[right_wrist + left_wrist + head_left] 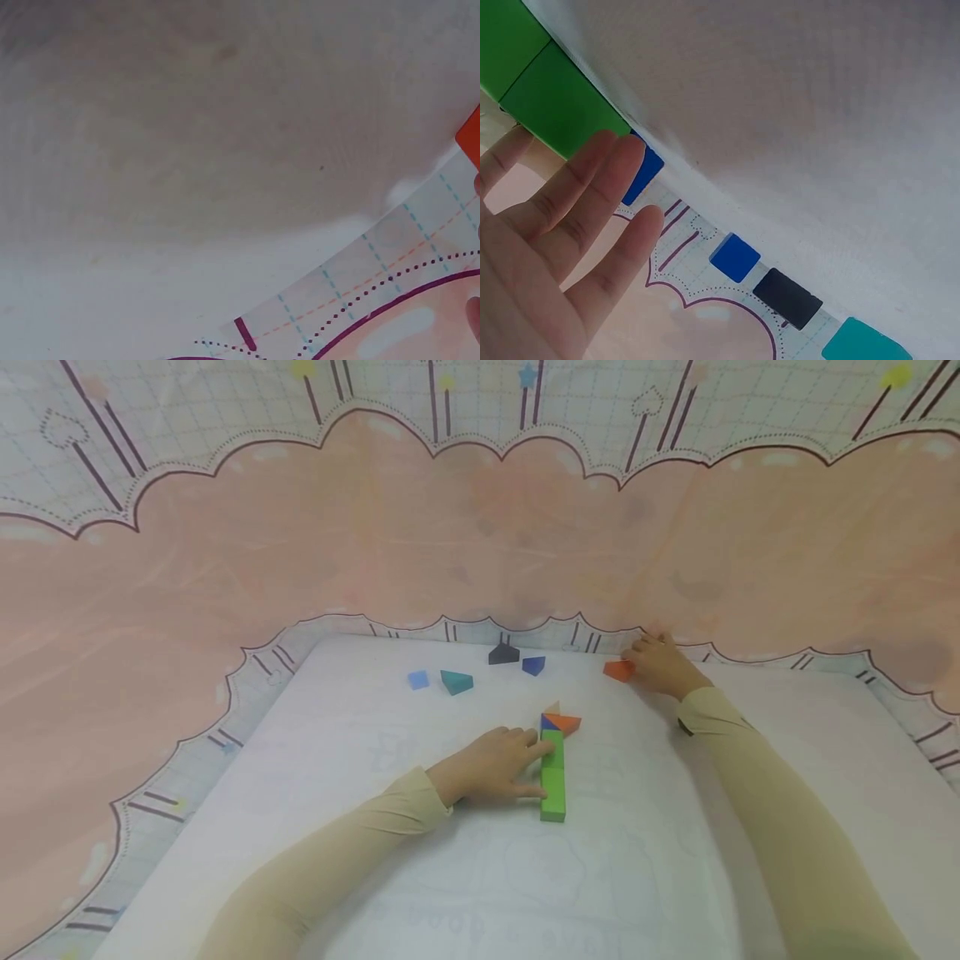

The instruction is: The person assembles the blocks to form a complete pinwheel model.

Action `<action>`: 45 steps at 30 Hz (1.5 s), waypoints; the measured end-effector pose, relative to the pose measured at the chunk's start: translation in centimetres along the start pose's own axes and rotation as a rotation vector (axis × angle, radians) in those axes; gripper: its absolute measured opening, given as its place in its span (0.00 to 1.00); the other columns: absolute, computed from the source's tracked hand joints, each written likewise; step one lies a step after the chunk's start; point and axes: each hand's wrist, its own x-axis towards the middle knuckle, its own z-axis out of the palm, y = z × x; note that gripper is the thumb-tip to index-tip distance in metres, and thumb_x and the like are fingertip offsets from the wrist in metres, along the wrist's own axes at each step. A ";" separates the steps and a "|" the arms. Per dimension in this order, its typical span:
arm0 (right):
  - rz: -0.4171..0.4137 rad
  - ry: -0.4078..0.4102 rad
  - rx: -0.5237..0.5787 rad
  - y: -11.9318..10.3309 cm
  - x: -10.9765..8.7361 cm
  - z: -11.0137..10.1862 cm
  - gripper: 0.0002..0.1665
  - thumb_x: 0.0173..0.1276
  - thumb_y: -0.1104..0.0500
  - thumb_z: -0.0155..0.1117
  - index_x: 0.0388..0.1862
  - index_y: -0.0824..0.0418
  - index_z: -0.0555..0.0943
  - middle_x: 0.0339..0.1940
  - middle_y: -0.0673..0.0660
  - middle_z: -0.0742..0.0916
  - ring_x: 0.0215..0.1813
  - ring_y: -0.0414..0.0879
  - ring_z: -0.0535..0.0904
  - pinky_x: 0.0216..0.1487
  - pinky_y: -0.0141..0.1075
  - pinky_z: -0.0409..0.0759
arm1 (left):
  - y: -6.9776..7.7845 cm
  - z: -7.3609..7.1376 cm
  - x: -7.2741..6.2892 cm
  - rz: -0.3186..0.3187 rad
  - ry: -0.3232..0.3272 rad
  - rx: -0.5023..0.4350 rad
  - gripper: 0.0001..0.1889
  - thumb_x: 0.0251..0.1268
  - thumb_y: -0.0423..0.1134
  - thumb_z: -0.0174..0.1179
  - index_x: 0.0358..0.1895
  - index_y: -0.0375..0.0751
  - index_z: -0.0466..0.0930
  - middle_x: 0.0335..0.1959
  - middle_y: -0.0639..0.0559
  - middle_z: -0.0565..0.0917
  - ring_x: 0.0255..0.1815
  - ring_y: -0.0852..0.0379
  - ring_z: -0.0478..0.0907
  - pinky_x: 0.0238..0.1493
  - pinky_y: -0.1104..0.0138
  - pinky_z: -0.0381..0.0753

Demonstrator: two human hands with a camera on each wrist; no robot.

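Two green blocks (552, 793) stand end to end in a column on the white tabletop. At the column's far end sit a small blue block (548, 723), an orange block (570, 725) and a pale pointed piece (554, 707). My left hand (491, 766) lies along the column's left side, fingers extended, fingertips on the green. Farther right, my right hand (662, 666) reaches to another orange block (617, 671) and covers its right end. In the right wrist view only a corner of this orange block (469, 139) shows, with fingertips at the frame edge; I cannot tell whether they pinch it.
Along the far table edge lie a light blue block (417, 680), a teal block (457, 682), a black block (503, 654) and a dark blue block (534, 666). A peach patterned cloth (465, 543) borders the white tabletop (637, 860) at the back and left.
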 end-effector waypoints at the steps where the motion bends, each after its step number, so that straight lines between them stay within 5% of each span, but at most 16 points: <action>1: -0.011 0.007 -0.005 0.0 0.0 0.0 0.12 0.58 0.66 0.65 0.43 0.63 0.80 0.43 0.62 0.84 0.50 0.58 0.73 0.54 0.57 0.67 | 0.0 0.0 0.0 0.001 0.000 0.000 0.35 0.61 0.67 0.50 0.66 0.51 0.62 0.42 0.56 0.72 0.40 0.61 0.68 0.47 0.66 0.72; 9: -0.073 0.036 -0.006 -0.6 0.3 -0.2 0.13 0.58 0.68 0.65 0.43 0.62 0.81 0.45 0.63 0.84 0.53 0.60 0.75 0.58 0.59 0.67 | -0.2 0.2 0.1 0.002 0.002 0.010 0.35 0.61 0.67 0.49 0.66 0.51 0.62 0.42 0.56 0.72 0.39 0.61 0.68 0.46 0.67 0.72; 23: -0.107 -0.068 0.058 -4.6 2.1 -1.2 0.15 0.61 0.63 0.64 0.48 0.56 0.82 0.49 0.60 0.84 0.57 0.58 0.72 0.62 0.59 0.64 | -0.3 0.1 0.1 -0.012 -0.010 -0.006 0.35 0.61 0.67 0.49 0.66 0.52 0.62 0.42 0.56 0.71 0.40 0.61 0.68 0.47 0.66 0.72; 37: -0.199 0.028 0.086 -6.7 3.2 -1.0 0.14 0.58 0.60 0.68 0.44 0.53 0.83 0.40 0.57 0.84 0.50 0.55 0.76 0.56 0.54 0.69 | -0.2 0.1 0.0 -0.011 -0.011 -0.018 0.35 0.61 0.67 0.50 0.67 0.52 0.61 0.45 0.55 0.73 0.43 0.60 0.70 0.52 0.64 0.73; 45: -0.263 0.058 0.073 -7.8 4.4 -0.8 0.12 0.58 0.62 0.67 0.41 0.51 0.84 0.40 0.55 0.83 0.49 0.53 0.76 0.55 0.55 0.72 | -0.1 0.3 0.1 -0.001 0.003 0.003 0.34 0.60 0.67 0.50 0.65 0.52 0.63 0.42 0.56 0.72 0.40 0.61 0.69 0.47 0.66 0.73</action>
